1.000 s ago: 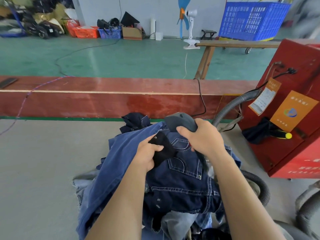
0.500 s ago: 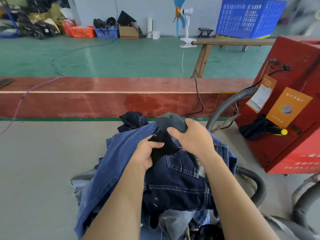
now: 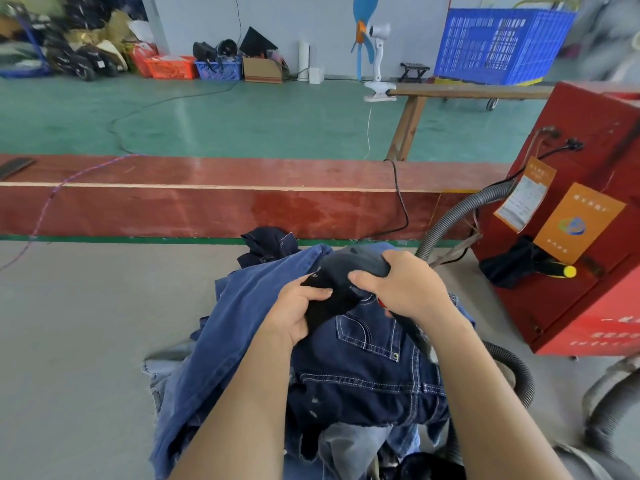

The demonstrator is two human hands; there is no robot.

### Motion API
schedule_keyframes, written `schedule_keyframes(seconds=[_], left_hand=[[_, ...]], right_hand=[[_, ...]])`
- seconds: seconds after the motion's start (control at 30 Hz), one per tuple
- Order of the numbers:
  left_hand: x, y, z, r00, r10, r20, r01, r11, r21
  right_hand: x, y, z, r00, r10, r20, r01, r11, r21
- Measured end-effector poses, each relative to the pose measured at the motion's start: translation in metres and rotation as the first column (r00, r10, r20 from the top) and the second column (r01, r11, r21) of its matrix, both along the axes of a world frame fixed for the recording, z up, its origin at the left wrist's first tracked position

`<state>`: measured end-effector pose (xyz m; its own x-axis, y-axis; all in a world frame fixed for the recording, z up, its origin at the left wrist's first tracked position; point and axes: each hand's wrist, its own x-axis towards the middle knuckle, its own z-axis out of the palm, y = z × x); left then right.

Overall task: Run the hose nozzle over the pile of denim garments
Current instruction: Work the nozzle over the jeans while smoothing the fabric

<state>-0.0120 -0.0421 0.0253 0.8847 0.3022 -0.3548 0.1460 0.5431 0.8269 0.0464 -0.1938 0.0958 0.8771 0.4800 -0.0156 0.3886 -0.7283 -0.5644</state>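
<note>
A pile of denim garments (image 3: 363, 372) lies on the grey table in front of me, dark blue jeans on top and a lighter blue piece draped to the left. My right hand (image 3: 401, 285) grips the dark grey hose nozzle (image 3: 349, 268) from above, pressing it onto the top of the pile. My left hand (image 3: 294, 310) pinches a dark fold of fabric right beside the nozzle mouth. The ribbed grey hose (image 3: 512, 372) curls out from under my right forearm.
A red machine (image 3: 581, 237) stands close at the right, with a second ribbed hose (image 3: 450, 220) running into it and a yellow-tipped tool on its side. A red wooden rail (image 3: 207, 202) borders the table's far edge. Bare grey tabletop (image 3: 86, 341) spreads left.
The nozzle and both hands have slid slightly left and away across the top of the pile. The grips are unchanged.
</note>
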Motion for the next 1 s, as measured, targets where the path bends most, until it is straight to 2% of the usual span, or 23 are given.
schedule_keyframes(seconds=[0.1,0.23,0.3,0.4,0.53,0.7,0.8,0.87,1.0], left_hand=[[0.003,0.0,0.005,0.999,-0.027,0.017,0.027,0.999,0.035],[0.002,0.007,0.004,1.0,0.027,0.011,-0.027,1.0,-0.008],[0.002,0.008,0.002,0.999,0.038,0.004,-0.038,0.999,-0.012],[0.004,0.004,0.003,1.0,0.014,0.022,-0.014,1.0,-0.01],[0.001,0.003,0.005,1.0,-0.017,0.01,0.017,1.0,0.021],[0.001,0.004,0.011,0.999,-0.041,0.008,0.04,0.997,0.071],[0.005,0.004,0.011,1.0,0.019,-0.001,-0.019,1.0,0.019],[0.007,0.004,0.009,0.999,0.041,-0.005,-0.041,0.999,0.011],[0.01,0.002,0.007,0.998,0.055,0.0,-0.055,0.998,0.018]], right_hand=[[0.002,0.004,0.008,0.997,-0.069,0.023,0.066,0.988,0.137],[0.004,-0.015,0.016,0.992,-0.107,-0.071,0.121,0.963,0.24],[0.004,-0.023,0.014,0.989,-0.089,-0.116,0.111,0.972,0.207],[0.002,-0.021,0.008,0.99,-0.027,-0.135,0.037,0.996,0.078],[-0.002,-0.007,0.003,1.0,0.012,-0.024,-0.013,0.997,-0.071],[0.0,0.001,0.011,0.994,-0.103,0.042,0.094,0.98,0.173],[0.004,-0.011,0.018,0.991,-0.134,-0.011,0.132,0.949,0.288],[0.005,-0.02,0.016,0.989,-0.132,-0.066,0.146,0.945,0.292],[0.003,-0.028,0.01,0.987,-0.079,-0.14,0.105,0.977,0.188]])
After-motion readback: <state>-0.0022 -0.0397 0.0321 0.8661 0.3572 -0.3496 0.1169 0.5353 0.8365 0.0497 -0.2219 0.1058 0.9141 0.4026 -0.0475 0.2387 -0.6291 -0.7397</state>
